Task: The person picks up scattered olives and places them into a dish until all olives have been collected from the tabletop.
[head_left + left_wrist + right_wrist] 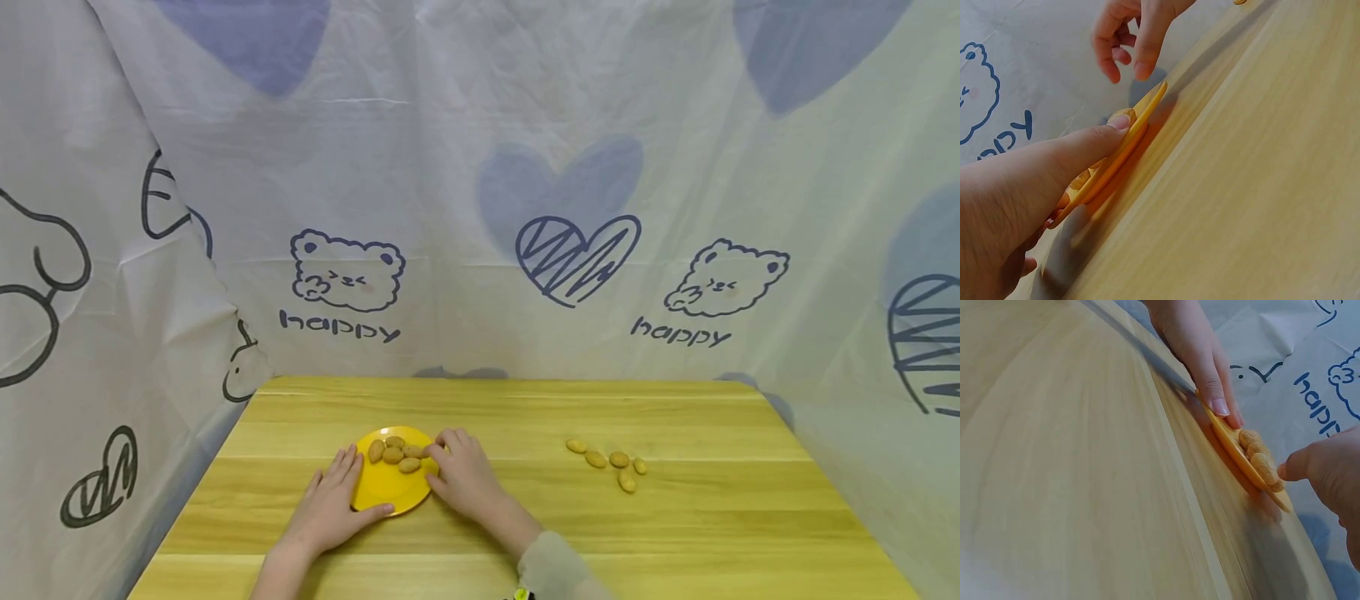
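When lifting likely brittle peanuts [393, 455], pinch mid-shell, with right fingers [1105, 53] parted, empty, left fingers [348, 473] straight against plate [390, 492].

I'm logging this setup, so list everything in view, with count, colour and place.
Round glossy plate: 1, yellow, left part of the table
Oval peanut-like pieces on plate: at least 5, tan, mostly toward its far side
Oval peanut-like pieces on table: 5, yellowish tan, right of the plate
Flat wood-grained table: 1, yellowish, under the plate
Printed sheeting: count unclear, whitish with blue hearts and bears, behind and beside the table
Small unclear object: 1, yellow-green and black, by the sleeve
Sleeve: 1, pale grey, right arm
Left hand: 1, bare, plate's left rim
Right hand: 1, bare, plate's right rim
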A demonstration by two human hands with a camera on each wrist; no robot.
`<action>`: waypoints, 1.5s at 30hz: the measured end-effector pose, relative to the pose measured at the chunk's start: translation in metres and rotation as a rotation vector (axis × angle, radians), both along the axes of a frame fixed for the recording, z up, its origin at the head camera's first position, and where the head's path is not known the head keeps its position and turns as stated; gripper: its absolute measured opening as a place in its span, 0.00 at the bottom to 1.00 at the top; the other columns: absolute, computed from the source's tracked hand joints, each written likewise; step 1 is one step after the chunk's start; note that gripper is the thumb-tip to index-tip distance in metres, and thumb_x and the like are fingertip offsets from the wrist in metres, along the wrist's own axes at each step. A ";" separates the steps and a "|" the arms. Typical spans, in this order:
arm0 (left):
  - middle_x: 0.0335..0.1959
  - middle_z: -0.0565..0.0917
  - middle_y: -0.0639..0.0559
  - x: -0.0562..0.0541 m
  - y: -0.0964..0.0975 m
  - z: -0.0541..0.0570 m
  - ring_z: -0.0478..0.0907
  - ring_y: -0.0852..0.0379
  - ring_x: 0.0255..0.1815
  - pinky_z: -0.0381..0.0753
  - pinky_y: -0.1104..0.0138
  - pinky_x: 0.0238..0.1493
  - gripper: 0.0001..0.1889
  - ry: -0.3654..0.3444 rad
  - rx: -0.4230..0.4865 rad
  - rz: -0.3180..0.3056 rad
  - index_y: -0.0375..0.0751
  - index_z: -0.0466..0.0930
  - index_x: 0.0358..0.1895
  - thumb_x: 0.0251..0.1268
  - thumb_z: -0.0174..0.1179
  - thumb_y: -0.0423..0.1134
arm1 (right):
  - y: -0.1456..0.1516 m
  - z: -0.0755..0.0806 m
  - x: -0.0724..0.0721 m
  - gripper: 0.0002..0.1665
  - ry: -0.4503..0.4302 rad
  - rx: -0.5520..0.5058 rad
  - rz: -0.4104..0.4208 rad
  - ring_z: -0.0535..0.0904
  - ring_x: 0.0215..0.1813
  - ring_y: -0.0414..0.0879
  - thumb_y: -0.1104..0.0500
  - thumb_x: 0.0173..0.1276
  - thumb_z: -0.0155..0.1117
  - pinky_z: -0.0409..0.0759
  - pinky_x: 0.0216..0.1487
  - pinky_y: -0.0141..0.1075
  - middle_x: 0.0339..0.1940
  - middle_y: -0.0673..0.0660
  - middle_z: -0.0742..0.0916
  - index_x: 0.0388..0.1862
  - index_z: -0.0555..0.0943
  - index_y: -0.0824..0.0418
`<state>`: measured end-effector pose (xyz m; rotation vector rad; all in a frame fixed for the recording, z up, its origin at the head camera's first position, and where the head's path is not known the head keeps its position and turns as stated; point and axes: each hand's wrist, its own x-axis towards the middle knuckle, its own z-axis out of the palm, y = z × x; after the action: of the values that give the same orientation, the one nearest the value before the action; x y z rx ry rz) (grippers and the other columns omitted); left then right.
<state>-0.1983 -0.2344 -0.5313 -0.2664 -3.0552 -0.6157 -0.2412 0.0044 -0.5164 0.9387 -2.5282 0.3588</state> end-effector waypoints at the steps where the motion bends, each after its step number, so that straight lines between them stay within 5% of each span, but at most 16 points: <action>1: 0.78 0.52 0.36 0.000 0.000 0.000 0.47 0.37 0.79 0.47 0.35 0.74 0.58 0.000 -0.001 -0.001 0.29 0.55 0.74 0.54 0.52 0.77 | 0.002 0.001 0.001 0.15 -0.001 -0.006 0.001 0.73 0.49 0.44 0.51 0.61 0.71 0.75 0.49 0.37 0.45 0.50 0.80 0.46 0.83 0.51; 19: 0.79 0.50 0.37 0.001 -0.001 0.001 0.46 0.37 0.80 0.45 0.36 0.75 0.58 -0.024 0.003 0.005 0.30 0.54 0.74 0.54 0.52 0.77 | 0.042 0.003 0.012 0.17 0.023 -0.123 -0.007 0.73 0.49 0.44 0.51 0.58 0.74 0.76 0.51 0.39 0.45 0.49 0.80 0.46 0.82 0.51; 27: 0.79 0.50 0.37 0.001 -0.001 0.002 0.46 0.37 0.80 0.46 0.36 0.75 0.59 -0.028 0.001 0.005 0.30 0.55 0.75 0.53 0.51 0.78 | 0.061 0.005 0.016 0.18 0.080 -0.189 -0.025 0.73 0.45 0.44 0.54 0.53 0.77 0.74 0.44 0.38 0.42 0.50 0.80 0.42 0.82 0.52; 45: 0.79 0.52 0.37 0.002 0.000 0.002 0.48 0.37 0.80 0.46 0.36 0.75 0.58 0.002 -0.001 0.007 0.30 0.56 0.74 0.54 0.53 0.77 | 0.107 0.011 0.023 0.22 0.110 -0.243 -0.119 0.74 0.45 0.47 0.55 0.50 0.80 0.76 0.43 0.40 0.42 0.51 0.80 0.43 0.82 0.54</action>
<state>-0.1967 -0.2344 -0.5295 -0.2562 -3.0527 -0.6136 -0.2182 0.1113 -0.5055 0.6927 -2.3624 0.5478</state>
